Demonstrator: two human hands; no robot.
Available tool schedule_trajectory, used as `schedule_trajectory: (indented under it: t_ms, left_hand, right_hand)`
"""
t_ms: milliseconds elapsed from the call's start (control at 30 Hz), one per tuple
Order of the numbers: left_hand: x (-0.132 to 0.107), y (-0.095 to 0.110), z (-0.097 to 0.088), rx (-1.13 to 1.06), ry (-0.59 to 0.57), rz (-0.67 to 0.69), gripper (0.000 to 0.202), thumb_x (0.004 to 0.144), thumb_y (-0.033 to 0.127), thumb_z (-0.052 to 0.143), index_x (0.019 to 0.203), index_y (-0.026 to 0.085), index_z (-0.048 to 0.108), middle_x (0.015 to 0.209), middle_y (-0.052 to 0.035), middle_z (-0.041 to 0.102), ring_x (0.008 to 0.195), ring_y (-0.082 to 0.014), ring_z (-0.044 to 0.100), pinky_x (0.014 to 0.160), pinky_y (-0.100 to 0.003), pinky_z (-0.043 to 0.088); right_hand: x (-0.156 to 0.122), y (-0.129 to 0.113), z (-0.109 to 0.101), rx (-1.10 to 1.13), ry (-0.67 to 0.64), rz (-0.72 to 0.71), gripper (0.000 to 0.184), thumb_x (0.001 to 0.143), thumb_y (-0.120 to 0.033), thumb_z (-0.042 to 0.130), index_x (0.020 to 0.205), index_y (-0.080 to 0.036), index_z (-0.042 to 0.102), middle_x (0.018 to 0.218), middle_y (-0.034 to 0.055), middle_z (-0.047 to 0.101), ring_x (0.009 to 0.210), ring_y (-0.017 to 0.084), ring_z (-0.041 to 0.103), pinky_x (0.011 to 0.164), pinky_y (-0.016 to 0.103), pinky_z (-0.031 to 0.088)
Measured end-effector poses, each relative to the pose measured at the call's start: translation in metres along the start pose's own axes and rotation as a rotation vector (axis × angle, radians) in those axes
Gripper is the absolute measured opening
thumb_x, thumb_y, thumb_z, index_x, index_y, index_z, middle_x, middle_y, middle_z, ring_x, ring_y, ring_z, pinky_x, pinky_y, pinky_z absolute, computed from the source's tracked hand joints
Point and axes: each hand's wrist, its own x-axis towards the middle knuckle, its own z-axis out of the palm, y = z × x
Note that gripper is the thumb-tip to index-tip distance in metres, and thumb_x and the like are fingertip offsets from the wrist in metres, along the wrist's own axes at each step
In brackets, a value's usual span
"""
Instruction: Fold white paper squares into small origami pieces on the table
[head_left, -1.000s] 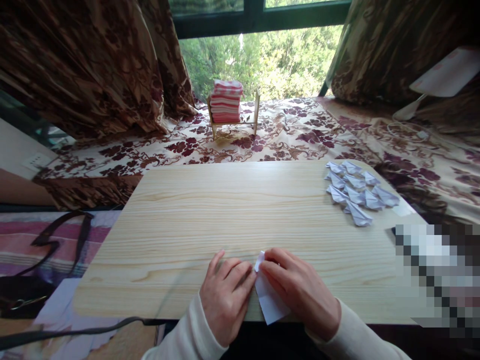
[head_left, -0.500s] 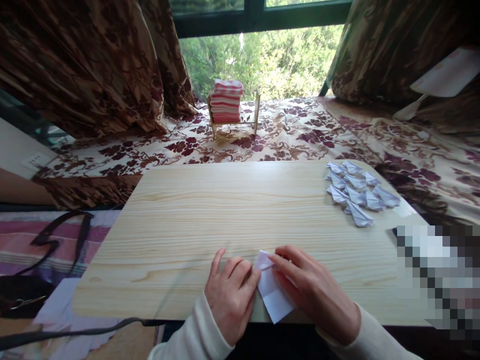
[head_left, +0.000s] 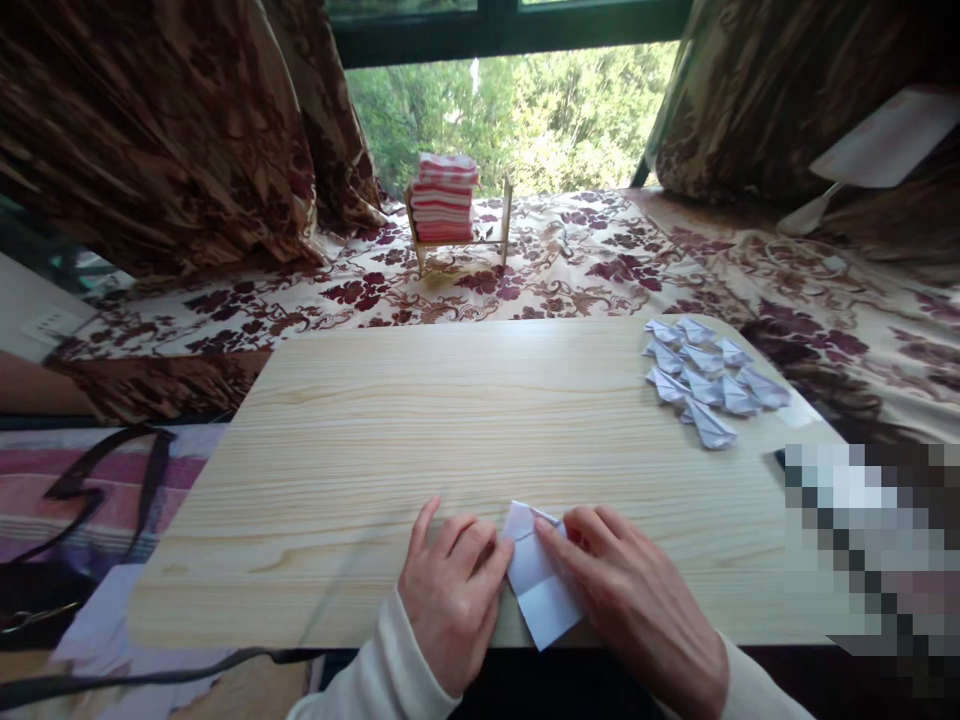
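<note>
A small white sheet of paper [head_left: 544, 590] with crease lines lies at the table's front edge, between my hands. My left hand [head_left: 454, 585] has its fingers curled and its thumb side against the paper's left edge; one outer finger sticks up. From the other side, my right hand [head_left: 630, 590] pinches the paper's upper right part, thumb on top and fingers behind. The right edge of the sheet is partly hidden under that hand. Several folded white paper pieces [head_left: 701, 370] sit grouped at the table's far right corner.
The pale wooden table [head_left: 420, 420] has rounded corners. A blurred-out object [head_left: 862, 540] covers its right side. Behind it, folded pink-striped cloths [head_left: 444, 198] rest in a small stand on a floral cover. A dark strap [head_left: 135, 670] and loose paper sheets [head_left: 112, 610] are at the left.
My right hand has shifted slightly right and the paper now shows wider between my hands, with its top edge more opened out. The view has moved a little.
</note>
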Motion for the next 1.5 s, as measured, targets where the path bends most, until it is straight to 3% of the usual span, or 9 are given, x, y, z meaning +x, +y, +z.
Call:
schedule_trajectory:
  t_ms: [200,367,567,800,967,1100,1300,1500]
  left_hand:
    - [0.0,0.0,0.003,-0.011,0.053,0.046,0.027,0.084,0.016,0.044,0.104,0.018,0.062,0.105,-0.0057,0.063,0.101,-0.0214,0.05,0.106,-0.053,0.017]
    - [-0.002,0.0,0.006,-0.016,0.086,0.081,0.029,0.086,0.015,0.043,0.11,0.014,0.06,0.11,-0.004,0.065,0.101,-0.02,0.051,0.109,-0.05,0.014]
    - [-0.002,-0.001,0.007,-0.024,0.126,0.085,0.028,0.087,0.015,0.044,0.109,0.015,0.061,0.109,-0.0018,0.066,0.1,-0.0183,0.053,0.11,-0.048,0.014]
    - [0.001,-0.004,0.008,-0.037,0.124,0.097,0.026,0.09,0.016,0.043,0.107,0.016,0.062,0.108,-0.001,0.067,0.103,-0.0167,0.054,0.112,-0.045,0.014]
    - [0.0,-0.003,0.008,-0.038,0.123,0.074,0.026,0.09,0.016,0.042,0.107,0.016,0.062,0.107,-0.0014,0.067,0.103,-0.0168,0.054,0.111,-0.044,0.014]
    - [-0.002,-0.004,0.007,-0.044,0.099,0.072,0.028,0.089,0.017,0.042,0.109,0.018,0.062,0.112,-0.0011,0.065,0.104,-0.0179,0.052,0.111,-0.046,0.012]
    - [-0.004,-0.004,0.009,-0.056,0.102,0.067,0.03,0.087,0.016,0.043,0.111,0.02,0.061,0.112,-0.0013,0.065,0.106,-0.0173,0.052,0.111,-0.046,0.01]
    - [-0.004,-0.004,0.008,-0.044,0.11,0.068,0.03,0.086,0.014,0.044,0.11,0.02,0.061,0.111,-0.0016,0.065,0.104,-0.0172,0.052,0.111,-0.047,0.012]
  right_hand:
    - [-0.001,0.014,-0.01,-0.09,0.026,0.027,0.041,0.078,-0.004,0.048,0.118,-0.015,0.052,0.089,0.0068,0.053,0.079,0.02,0.048,0.069,0.033,0.041]
    - [0.01,0.004,-0.011,-0.103,-0.012,-0.08,0.054,0.077,-0.006,0.051,0.129,-0.019,0.043,0.089,0.0048,0.054,0.078,0.02,0.046,0.068,0.033,0.037]
    - [0.019,0.002,-0.009,-0.119,-0.031,-0.157,0.053,0.074,-0.01,0.059,0.125,-0.014,0.046,0.089,0.0043,0.055,0.077,0.019,0.046,0.066,0.033,0.034]
    - [0.041,-0.009,-0.007,-0.152,-0.042,-0.162,0.037,0.078,-0.015,0.06,0.114,-0.011,0.055,0.085,0.0037,0.057,0.075,0.019,0.046,0.064,0.033,0.033]
    - [0.054,-0.005,-0.007,-0.18,-0.054,-0.166,0.038,0.078,-0.015,0.06,0.116,-0.012,0.055,0.088,0.005,0.057,0.078,0.021,0.046,0.063,0.033,0.033]
    - [0.046,0.009,-0.013,-0.138,-0.085,-0.135,0.045,0.078,-0.012,0.06,0.121,-0.021,0.051,0.09,0.0039,0.055,0.079,0.02,0.046,0.068,0.033,0.034]
    - [0.02,0.012,-0.008,-0.148,-0.045,-0.103,0.045,0.078,-0.015,0.06,0.122,-0.018,0.049,0.087,0.0048,0.055,0.078,0.02,0.046,0.069,0.032,0.034]
    - [0.028,0.017,-0.013,-0.171,-0.064,-0.066,0.038,0.078,-0.011,0.056,0.115,-0.02,0.054,0.086,0.0045,0.055,0.079,0.019,0.046,0.068,0.031,0.034]
